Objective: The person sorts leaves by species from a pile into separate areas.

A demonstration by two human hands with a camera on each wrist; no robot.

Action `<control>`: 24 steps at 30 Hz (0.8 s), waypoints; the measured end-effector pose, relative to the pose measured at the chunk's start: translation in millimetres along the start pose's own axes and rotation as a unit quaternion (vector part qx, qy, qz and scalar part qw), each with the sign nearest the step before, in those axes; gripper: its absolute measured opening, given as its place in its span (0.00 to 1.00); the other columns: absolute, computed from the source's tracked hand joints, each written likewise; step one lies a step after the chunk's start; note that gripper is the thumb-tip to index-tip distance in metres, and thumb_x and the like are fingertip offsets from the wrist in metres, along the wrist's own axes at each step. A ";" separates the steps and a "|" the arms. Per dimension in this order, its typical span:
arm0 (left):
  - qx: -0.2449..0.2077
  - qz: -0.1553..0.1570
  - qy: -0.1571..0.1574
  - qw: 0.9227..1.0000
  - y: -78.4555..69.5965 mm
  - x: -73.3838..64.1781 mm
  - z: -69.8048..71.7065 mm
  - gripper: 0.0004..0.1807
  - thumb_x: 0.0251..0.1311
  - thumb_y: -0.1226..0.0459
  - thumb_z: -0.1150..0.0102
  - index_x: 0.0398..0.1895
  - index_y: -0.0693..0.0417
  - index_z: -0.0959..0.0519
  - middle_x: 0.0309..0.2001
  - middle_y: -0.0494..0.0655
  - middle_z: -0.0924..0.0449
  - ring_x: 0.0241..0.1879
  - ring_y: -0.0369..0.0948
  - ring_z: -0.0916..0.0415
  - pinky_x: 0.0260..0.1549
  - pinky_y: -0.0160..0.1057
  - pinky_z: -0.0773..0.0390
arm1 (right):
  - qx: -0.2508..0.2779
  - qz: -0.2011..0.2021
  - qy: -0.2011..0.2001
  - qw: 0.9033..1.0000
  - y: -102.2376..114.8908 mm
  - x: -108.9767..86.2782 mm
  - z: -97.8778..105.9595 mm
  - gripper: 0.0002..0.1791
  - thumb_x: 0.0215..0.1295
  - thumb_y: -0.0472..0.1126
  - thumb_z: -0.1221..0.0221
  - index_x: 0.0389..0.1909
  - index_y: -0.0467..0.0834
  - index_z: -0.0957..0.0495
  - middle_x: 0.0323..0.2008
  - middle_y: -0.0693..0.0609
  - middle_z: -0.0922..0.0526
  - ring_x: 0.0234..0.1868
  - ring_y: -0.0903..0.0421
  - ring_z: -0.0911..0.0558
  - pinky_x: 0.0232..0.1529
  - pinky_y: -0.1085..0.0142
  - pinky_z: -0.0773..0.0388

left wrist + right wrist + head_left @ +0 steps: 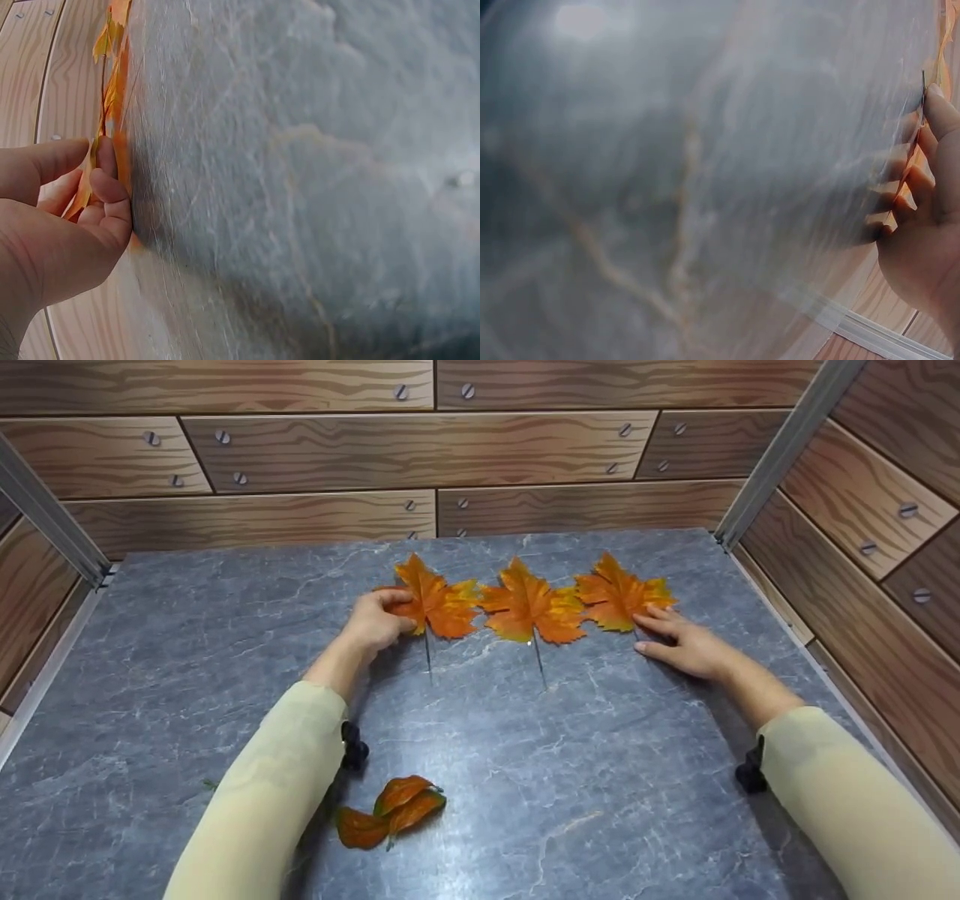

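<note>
Three orange-yellow artificial maple leaves lie in a row near the far side of the table: a left leaf (427, 596), a middle leaf (531, 604) and a right leaf (616, 592). Thin dark stems on the left and middle leaves point toward the person. My left hand (379, 621) pinches the left leaf's outer edge between thumb and fingers; the left wrist view shows this leaf edge (91, 161) raised between them. My right hand (690, 645) rests its fingertips on the right leaf's lower right edge. Its thumb lies apart from the fingers, near the leaf's base.
A small cluster of brown-orange leaves with green edges (401, 810) lies on the near part of the grey marbled table (600, 780). A bit of green (210, 784) shows beside the left sleeve. Wood-patterned panels (420, 450) stand behind and at both sides.
</note>
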State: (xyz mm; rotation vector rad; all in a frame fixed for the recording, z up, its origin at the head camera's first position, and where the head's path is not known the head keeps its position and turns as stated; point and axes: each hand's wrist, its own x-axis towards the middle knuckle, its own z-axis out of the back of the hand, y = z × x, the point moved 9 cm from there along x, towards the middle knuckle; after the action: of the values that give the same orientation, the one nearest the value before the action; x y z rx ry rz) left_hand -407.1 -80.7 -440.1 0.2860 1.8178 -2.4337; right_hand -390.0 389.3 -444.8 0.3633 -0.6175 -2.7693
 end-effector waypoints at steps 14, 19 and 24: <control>0.021 0.031 0.087 0.996 -2.5 -6.6 -1.7 0.36 0.70 0.74 0.36 0.80 0.56 0.33 0.75 0.55 0.31 0.60 0.49 0.25 0.52 0.46 0.18 | 0.007 -0.005 0.004 1.000 -1.4 0.8 -1.2 0.42 0.80 0.63 0.45 0.83 0.44 0.40 0.85 0.39 0.54 0.83 0.32 0.60 0.76 0.30 0.62; 0.018 0.047 0.106 0.993 -2.8 -10.9 1.3 0.38 0.69 0.73 0.35 0.81 0.54 0.34 0.76 0.55 0.34 0.52 0.46 0.21 0.49 0.44 0.17 | 0.003 -0.004 0.001 1.000 -1.8 0.8 -1.1 0.41 0.80 0.63 0.45 0.83 0.45 0.40 0.85 0.39 0.54 0.83 0.32 0.59 0.76 0.30 0.61; 0.021 0.060 0.122 0.990 -3.1 -14.6 5.7 0.39 0.70 0.73 0.37 0.83 0.53 0.37 0.77 0.55 0.36 0.50 0.46 0.19 0.46 0.41 0.16 | 0.000 0.000 -0.002 1.000 -1.7 -0.2 -0.3 0.41 0.80 0.63 0.45 0.83 0.44 0.39 0.85 0.39 0.54 0.83 0.31 0.59 0.76 0.30 0.61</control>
State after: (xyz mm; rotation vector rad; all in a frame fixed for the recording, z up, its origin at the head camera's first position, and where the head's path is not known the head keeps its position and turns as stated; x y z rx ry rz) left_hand -393.9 -85.9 -432.7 0.7052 1.7797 -2.4456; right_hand -390.1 390.8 -445.7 0.3573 -0.6188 -2.7713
